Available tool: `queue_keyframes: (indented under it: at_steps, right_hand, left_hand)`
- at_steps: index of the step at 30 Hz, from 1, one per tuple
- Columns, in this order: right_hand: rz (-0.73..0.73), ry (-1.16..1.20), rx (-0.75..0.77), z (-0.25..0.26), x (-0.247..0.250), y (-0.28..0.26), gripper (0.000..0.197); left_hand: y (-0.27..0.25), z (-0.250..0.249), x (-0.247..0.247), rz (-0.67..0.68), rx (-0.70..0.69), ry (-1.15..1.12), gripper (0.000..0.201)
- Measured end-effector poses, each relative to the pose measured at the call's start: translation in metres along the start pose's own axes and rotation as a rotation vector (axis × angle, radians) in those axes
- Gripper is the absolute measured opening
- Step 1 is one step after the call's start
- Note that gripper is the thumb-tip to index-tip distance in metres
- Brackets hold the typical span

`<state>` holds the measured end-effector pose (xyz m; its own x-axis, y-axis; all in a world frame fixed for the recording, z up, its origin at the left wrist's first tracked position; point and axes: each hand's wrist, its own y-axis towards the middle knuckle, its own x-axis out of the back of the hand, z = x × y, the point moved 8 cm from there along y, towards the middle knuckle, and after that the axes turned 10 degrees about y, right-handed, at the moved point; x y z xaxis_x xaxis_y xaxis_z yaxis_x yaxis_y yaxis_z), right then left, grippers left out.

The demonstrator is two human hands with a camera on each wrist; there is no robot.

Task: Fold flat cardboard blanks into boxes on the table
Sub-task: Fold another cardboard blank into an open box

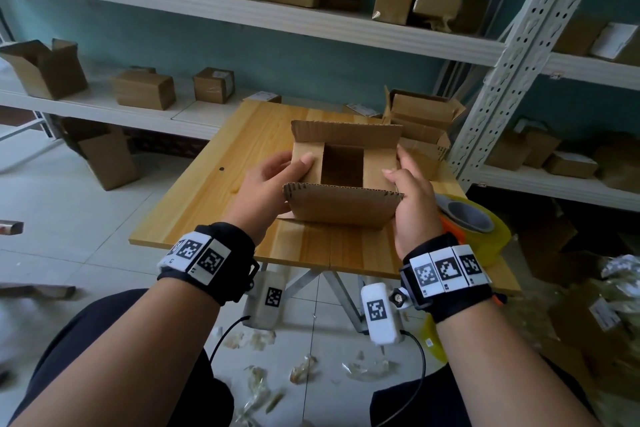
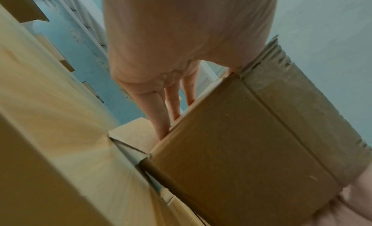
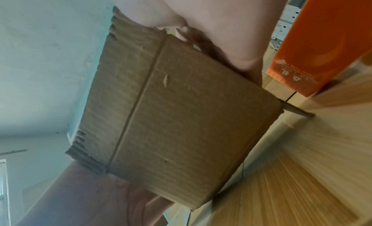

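A brown cardboard box (image 1: 341, 210) stands upright on the wooden table (image 1: 221, 204), its top facing up. The near long flap and the far long flap (image 1: 346, 132) stand up; the two short flaps are folded inward over the dark opening. My left hand (image 1: 277, 173) grips the box's left side, thumb on the left short flap. In the left wrist view its fingers (image 2: 161, 118) lie straight along the box (image 2: 241, 150) wall. My right hand (image 1: 405, 184) grips the right side, thumb on the right short flap. The box (image 3: 181, 118) fills the right wrist view.
A yellow tape roll on an orange dispenser (image 1: 471, 218) sits at the table's right edge, next to my right wrist. Other open boxes (image 1: 422, 121) stand at the table's back right. Shelves (image 1: 242, 10) with several boxes run behind; a metal rack upright (image 1: 512, 55) rises at right.
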<state>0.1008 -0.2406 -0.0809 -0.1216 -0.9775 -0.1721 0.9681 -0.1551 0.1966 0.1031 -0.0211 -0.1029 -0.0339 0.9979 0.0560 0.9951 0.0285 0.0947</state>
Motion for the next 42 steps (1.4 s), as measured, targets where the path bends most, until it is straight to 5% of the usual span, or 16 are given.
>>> queue_keyframes:
  at_steps: [5,15,20,24,29,36,42]
  right_hand:
    - [-0.002,0.049,-0.041,-0.002,-0.001,-0.002,0.039]
    - [-0.002,-0.015,-0.036,0.003,-0.002,-0.004,0.067]
    - [-0.018,-0.018,-0.02,0.005,-0.002,-0.003,0.039]
    - [-0.033,-0.004,-0.029,0.002,-0.003,-0.005,0.039]
    - [-0.053,0.011,-0.091,-0.005,-0.006,-0.007,0.066]
    - [-0.089,-0.004,-0.087,-0.009,-0.001,0.0,0.044]
    - [-0.102,0.005,-0.1,-0.011,0.001,0.004,0.034]
  left_hand:
    - [0.0,-0.001,0.001,-0.012,-0.012,0.005,0.03]
    - [0.002,0.001,0.002,-0.014,0.007,0.036,0.038]
    - [0.004,0.002,0.004,-0.038,0.016,0.051,0.038]
    - [0.005,0.001,0.007,-0.075,-0.011,0.071,0.036]
    - [0.005,0.002,0.007,-0.105,-0.009,0.029,0.037]
    - [0.0,-0.008,0.01,-0.156,-0.124,-0.034,0.042]
    - [-0.004,-0.016,0.015,-0.248,-0.187,-0.021,0.068]
